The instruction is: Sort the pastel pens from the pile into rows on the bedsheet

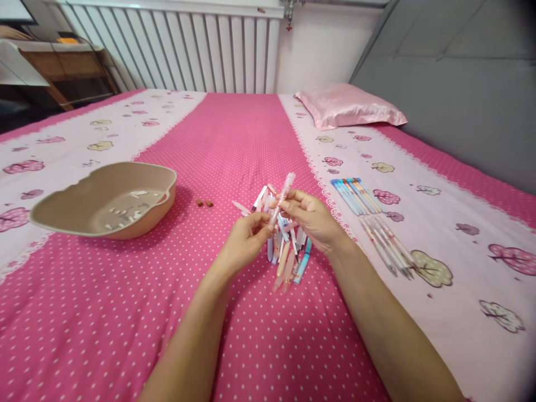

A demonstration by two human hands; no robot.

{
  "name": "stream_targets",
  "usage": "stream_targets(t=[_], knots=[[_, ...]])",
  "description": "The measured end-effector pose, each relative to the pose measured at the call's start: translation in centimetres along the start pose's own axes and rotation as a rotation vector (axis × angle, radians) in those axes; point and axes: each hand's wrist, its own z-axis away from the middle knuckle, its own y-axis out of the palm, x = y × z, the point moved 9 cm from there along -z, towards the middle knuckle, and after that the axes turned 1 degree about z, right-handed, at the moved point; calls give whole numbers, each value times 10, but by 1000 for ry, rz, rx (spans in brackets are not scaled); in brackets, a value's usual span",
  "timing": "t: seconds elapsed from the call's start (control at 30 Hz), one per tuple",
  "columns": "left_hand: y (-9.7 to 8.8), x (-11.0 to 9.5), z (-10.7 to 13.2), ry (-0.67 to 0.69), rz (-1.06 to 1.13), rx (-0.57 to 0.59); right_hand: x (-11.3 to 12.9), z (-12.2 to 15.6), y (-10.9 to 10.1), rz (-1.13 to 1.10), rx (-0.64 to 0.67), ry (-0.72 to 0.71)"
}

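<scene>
Between my two hands is a pale pink, partly see-through pen point(286, 187), tilted with its upper end away from me. My left hand point(248, 241) pinches its lower end, and my right hand point(312, 215) grips it near the middle with thumb and fingers. Right below them lies a loose heap of pen parts point(286, 259), white, pink, peach and blue, pointing in several directions. To the right, blue-topped pens point(355, 195) lie side by side in a row. Nearer me, a second row of white and pink pens point(387, 245) lies with grey tips toward me.
A beige basin point(75, 215) with small white pieces point(125, 215) inside stands on the left. Two small brown pieces point(204, 203) lie beside it on the pink bedspread point(180, 312). A pink pillow point(349, 105), a radiator point(188, 50) and a grey headboard point(456, 84) are farther back.
</scene>
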Motion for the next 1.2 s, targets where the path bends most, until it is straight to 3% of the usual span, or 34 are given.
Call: stream_targets(t=[1.2], knots=[[5,-8,1,32,-14,47,8,1,6,27,42,-47]])
